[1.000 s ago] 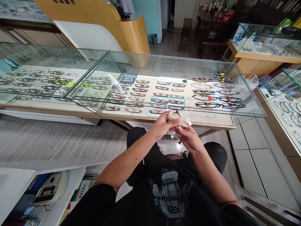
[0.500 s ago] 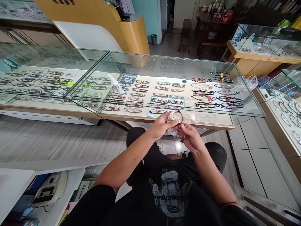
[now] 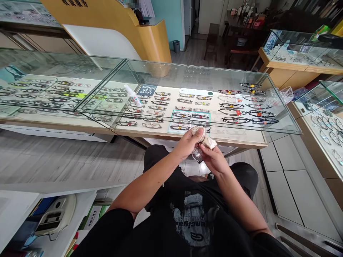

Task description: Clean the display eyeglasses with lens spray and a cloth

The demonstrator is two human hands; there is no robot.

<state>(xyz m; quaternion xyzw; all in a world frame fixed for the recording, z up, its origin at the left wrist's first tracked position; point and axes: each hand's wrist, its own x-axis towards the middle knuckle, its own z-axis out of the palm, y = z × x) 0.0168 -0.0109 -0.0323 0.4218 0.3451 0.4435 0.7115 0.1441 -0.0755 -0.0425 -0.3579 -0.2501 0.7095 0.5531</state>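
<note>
Far left, low: an open shelf (image 3: 57, 244) with a pale device (image 3: 55, 216); beside it a green-and-white box (image 3: 93, 217) with vertical Chinese characters, too small to read surely. Above, a curved yellow panel (image 3: 107, 16) bore dark characters cut by the frame's top edge. Left glass display case (image 3: 50, 121): rows of spectacle frames.

Next, a white spray bottle (image 3: 133, 95), its coloured label too fine to read, tilted in view at the middle display case (image 3: 235, 137). Beside it a dark blue sign (image 3: 148, 90), upside down: "Leave it all behind." Then a teal-bordered card (image 3: 170, 123) under several frames; its heading was illegible.

Left hand (image 3: 186, 143): fingers closed on a bunched cream cloth (image 3: 209, 142), thumb pressing on top. Eyeglasses (image 3: 197, 154) between the hands, in front of the middle case's near edge, a clear lens hanging below the cloth. Black T-shirt (image 3: 152, 228) below, its pale print only partly legible. Right hand (image 3: 215, 159): fingers pinched narrow on the eyeglasses, touching the cloth.
</note>
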